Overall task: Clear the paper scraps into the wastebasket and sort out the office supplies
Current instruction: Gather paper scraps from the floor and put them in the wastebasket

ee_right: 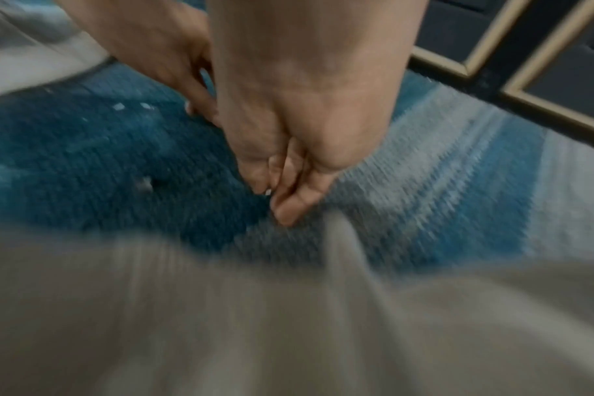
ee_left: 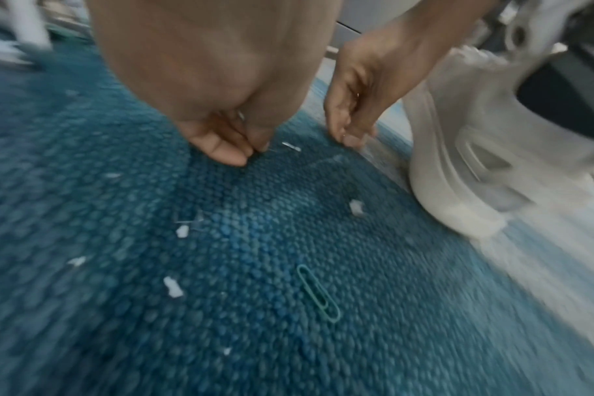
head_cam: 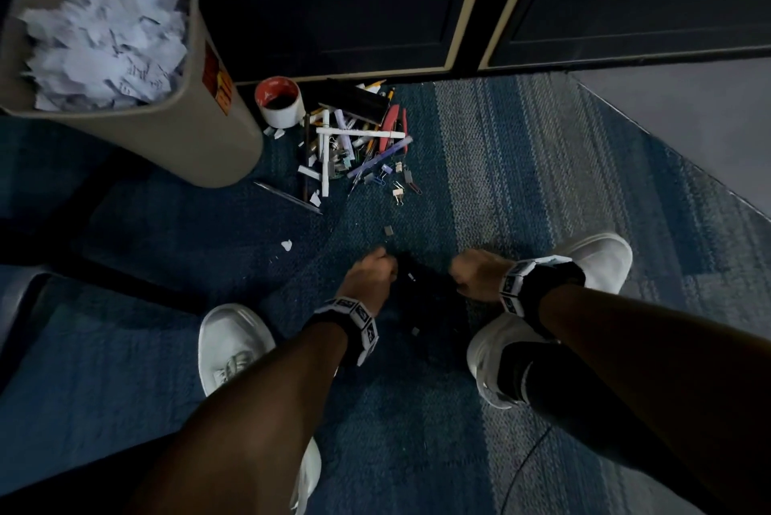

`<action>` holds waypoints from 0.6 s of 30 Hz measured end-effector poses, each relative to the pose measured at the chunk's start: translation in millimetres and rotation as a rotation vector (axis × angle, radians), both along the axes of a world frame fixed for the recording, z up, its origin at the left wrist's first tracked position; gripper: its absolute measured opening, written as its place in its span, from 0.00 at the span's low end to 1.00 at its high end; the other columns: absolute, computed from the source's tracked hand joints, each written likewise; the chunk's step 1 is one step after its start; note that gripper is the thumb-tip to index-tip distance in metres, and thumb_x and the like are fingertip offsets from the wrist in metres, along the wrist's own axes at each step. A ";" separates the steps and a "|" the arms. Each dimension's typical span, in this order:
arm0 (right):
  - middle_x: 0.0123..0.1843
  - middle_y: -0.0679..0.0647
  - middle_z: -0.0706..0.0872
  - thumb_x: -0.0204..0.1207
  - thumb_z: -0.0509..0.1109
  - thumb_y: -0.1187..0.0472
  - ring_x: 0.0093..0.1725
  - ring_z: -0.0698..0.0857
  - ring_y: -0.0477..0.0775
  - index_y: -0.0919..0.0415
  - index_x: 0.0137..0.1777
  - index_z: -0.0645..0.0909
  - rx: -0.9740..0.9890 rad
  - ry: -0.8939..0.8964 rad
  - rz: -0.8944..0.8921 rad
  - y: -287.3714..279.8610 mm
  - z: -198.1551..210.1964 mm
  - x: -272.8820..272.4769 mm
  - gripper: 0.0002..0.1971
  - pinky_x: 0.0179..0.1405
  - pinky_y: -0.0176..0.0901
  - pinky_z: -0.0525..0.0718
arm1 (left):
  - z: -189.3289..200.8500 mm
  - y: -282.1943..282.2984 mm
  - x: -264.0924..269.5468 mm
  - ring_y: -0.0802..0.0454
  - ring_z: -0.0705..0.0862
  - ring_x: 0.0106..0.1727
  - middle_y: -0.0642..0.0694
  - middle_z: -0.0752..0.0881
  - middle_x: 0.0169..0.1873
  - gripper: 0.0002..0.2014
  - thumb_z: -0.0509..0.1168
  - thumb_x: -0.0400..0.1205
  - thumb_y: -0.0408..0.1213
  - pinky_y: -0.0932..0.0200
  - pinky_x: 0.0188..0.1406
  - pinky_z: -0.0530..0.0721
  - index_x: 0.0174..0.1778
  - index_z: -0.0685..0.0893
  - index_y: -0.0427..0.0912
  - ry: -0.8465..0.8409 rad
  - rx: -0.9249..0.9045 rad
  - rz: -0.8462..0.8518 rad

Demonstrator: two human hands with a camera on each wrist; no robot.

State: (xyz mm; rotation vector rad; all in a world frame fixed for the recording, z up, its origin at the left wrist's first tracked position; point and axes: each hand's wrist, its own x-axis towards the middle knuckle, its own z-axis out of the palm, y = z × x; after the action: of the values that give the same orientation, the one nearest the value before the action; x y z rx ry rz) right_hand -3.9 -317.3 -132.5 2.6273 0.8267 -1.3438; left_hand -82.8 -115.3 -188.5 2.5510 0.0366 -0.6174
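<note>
The wastebasket (head_cam: 125,105) brims with paper. Scraps (ee_left: 173,287) and supplies (head_cam: 354,139) remain on the carpet (unsorted). Both hands' fingers (ee_left: 221,150) pinch at specks; contents unclear.

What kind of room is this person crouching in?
Probably an office: patterned blue carpet, a wastebasket stuffed with torn paper, and a heap of pens and binder clips beside dark cabinet doors.

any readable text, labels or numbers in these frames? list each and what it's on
Nothing reads clearly.
Wastebasket sticker: red and yellow, print cut off and blurred, unreadable.
Paper scraps in it: faint writing, too small to read.
Wrist bands: black-and-white tracking marks, no words.
Wrist views: too blurred, no text seen.
</note>
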 end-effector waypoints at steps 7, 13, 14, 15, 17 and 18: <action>0.57 0.67 0.85 0.78 0.67 0.63 0.59 0.81 0.69 0.65 0.58 0.83 0.205 -0.008 -0.089 49.8 -2.9 -9.0 0.11 0.55 0.52 0.77 | 7.2 32.5 -5.9 0.39 0.84 0.54 0.45 0.83 0.54 0.07 0.66 0.82 0.37 0.45 0.53 0.82 0.54 0.86 0.45 -0.034 -0.075 0.075; 0.59 0.68 0.84 0.79 0.69 0.58 0.58 0.84 0.71 0.62 0.71 0.74 0.230 -0.031 -0.046 60.2 -14.1 -18.6 0.21 0.50 0.52 0.77 | 19.3 -7.3 -58.4 0.43 0.79 0.67 0.44 0.80 0.67 0.22 0.71 0.81 0.48 0.48 0.63 0.80 0.70 0.81 0.45 0.162 -0.208 -0.176; 0.61 0.68 0.82 0.80 0.69 0.58 0.60 0.82 0.71 0.63 0.73 0.72 0.214 -0.037 -0.030 60.5 -14.2 -18.7 0.23 0.51 0.51 0.76 | 18.1 -14.5 -65.8 0.43 0.76 0.70 0.43 0.77 0.71 0.24 0.70 0.82 0.48 0.49 0.65 0.79 0.72 0.80 0.45 0.158 -0.186 -0.206; 0.62 0.67 0.82 0.80 0.69 0.58 0.60 0.82 0.70 0.63 0.73 0.72 0.210 -0.036 -0.017 60.6 -15.5 -18.6 0.23 0.51 0.51 0.76 | 18.1 -21.0 -71.0 0.43 0.74 0.72 0.42 0.75 0.74 0.23 0.68 0.83 0.47 0.49 0.65 0.78 0.72 0.79 0.43 0.136 -0.150 -0.224; 0.60 0.66 0.82 0.80 0.69 0.59 0.59 0.81 0.69 0.63 0.66 0.76 0.221 -0.025 0.006 60.7 -18.0 -18.1 0.17 0.47 0.51 0.73 | 20.3 -27.8 -74.2 0.38 0.74 0.71 0.38 0.76 0.71 0.15 0.64 0.86 0.40 0.48 0.60 0.76 0.66 0.82 0.37 0.075 -0.116 -0.194; 0.58 0.65 0.83 0.80 0.68 0.60 0.57 0.81 0.68 0.63 0.60 0.78 0.223 -0.022 0.017 61.1 -19.1 -17.8 0.12 0.46 0.50 0.71 | 21.0 -30.0 -73.6 0.36 0.76 0.67 0.36 0.78 0.67 0.12 0.63 0.86 0.35 0.47 0.56 0.75 0.61 0.84 0.34 0.043 -0.122 -0.183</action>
State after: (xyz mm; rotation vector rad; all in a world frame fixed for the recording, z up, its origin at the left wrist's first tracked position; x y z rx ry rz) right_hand -21.7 -256.2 -151.6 2.7864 1.0502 -1.2841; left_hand -156.4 -145.4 -167.5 2.4396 -0.2155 -0.7205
